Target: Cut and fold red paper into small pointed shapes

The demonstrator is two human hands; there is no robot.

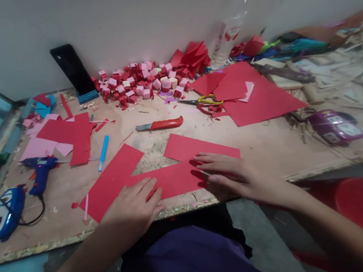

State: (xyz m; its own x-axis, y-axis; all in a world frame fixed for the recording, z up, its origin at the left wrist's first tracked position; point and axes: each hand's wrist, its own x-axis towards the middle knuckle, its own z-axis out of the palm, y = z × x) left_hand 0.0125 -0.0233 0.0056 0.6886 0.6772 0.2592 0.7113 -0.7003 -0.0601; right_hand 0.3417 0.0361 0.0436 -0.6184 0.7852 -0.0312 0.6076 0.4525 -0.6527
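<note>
A strip of red paper (pixel 175 180) lies flat along the table's front edge, overlapping two more red pieces at its ends. My left hand (pixel 132 205) rests on the strip's left part, fingers stretched out. On its right end lies my right hand (pixel 228 172), also with fingers extended, and a thin pale sliver shows beside its fingertips. The left red piece (pixel 112 178) slants toward the corner of the table. Behind my right hand is the other red piece (pixel 200 146). A red-handled utility knife (pixel 165 124) lies just beyond the papers.
Small pink and red paper cubes (pixel 144 81) are heaped by the wall. Yellow-handled scissors (pixel 205 101) lie near a large red sheet (pixel 251 95). At left are a blue glue gun (pixel 42 174), a light blue pen (pixel 103 152) and a propped phone (pixel 75 70). A purple device (pixel 334 127) sits right.
</note>
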